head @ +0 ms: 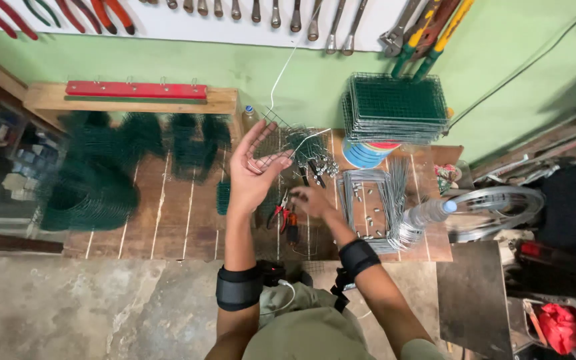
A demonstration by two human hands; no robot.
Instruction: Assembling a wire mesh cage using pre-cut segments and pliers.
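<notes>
Left hand: left hand raised, fingers pinching a small wire mesh panel, tilted, long axis running up toward the wall
Right hand: right hand low over the wooden bench, curled beside red-handled pliers; grip unclear
Stack: green mesh panels piled flat on blue tape rolls

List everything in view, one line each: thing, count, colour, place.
wire mesh piece: one, grey, held up in the left hand
pliers: one, red handles, on the workbench under the right hand
mesh panel stack: one stack, green, back of the bench
wire frames: several, silver, right of the bench
water bottle: one, clear, right edge
mesh rolls: several, dark green, left
hanging tools: many, on the wall
workbench: one, brown wood
left hand: raised, gripping mesh
right hand: low, by the pliers
</notes>
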